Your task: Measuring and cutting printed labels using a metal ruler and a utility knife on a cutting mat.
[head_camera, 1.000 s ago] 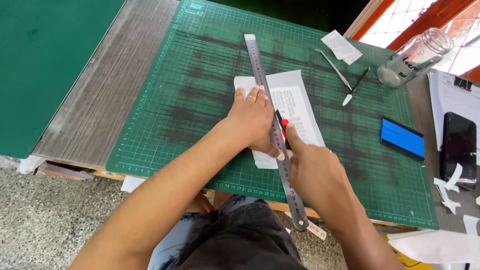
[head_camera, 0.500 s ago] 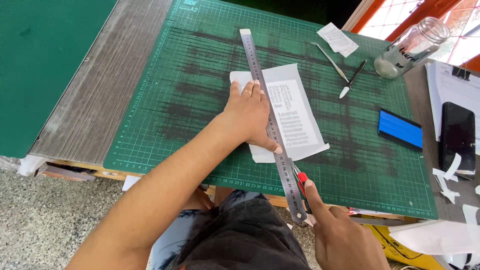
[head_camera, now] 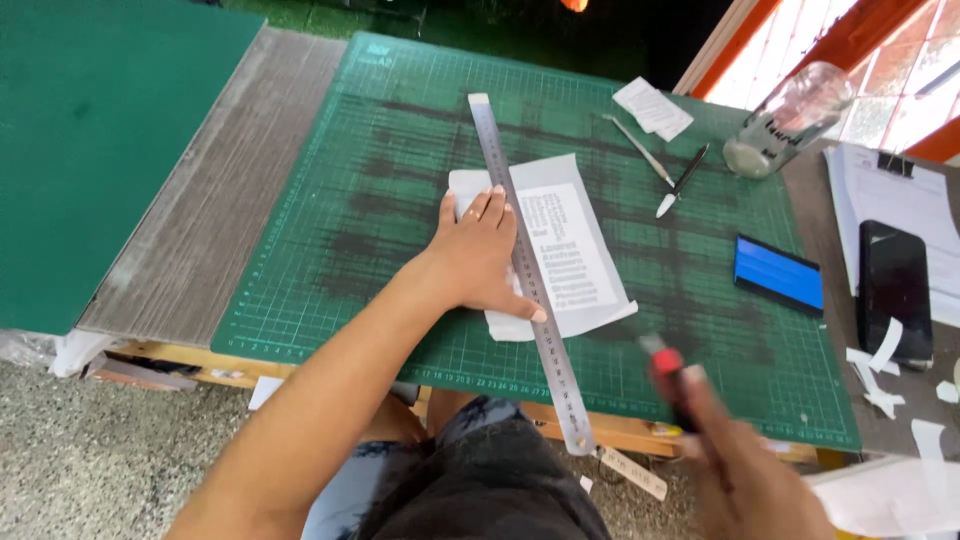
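Observation:
My left hand (head_camera: 482, 258) lies flat on a white printed paper sheet (head_camera: 565, 250) and presses against a long steel ruler (head_camera: 528, 270) that crosses the sheet lengthwise. Both rest on a green cutting mat (head_camera: 330, 220). My right hand (head_camera: 740, 465) is blurred at the lower right, off the ruler's near end, gripping a red-tipped cutter (head_camera: 668, 372) with its tip pointing up and left.
On the mat's far right lie a pen (head_camera: 682, 180), a thin metal tool (head_camera: 638, 150), a paper slip (head_camera: 653, 108) and a blue card (head_camera: 779, 273). A glass jar (head_camera: 787, 118), a black phone (head_camera: 894, 290), a clipboard (head_camera: 900, 195) and paper scraps (head_camera: 880, 380) sit beyond.
My right hand drew the cutter down along the ruler past the paper, then lifted away to the right of the ruler's near end. My left hand stayed pressed on the ruler.

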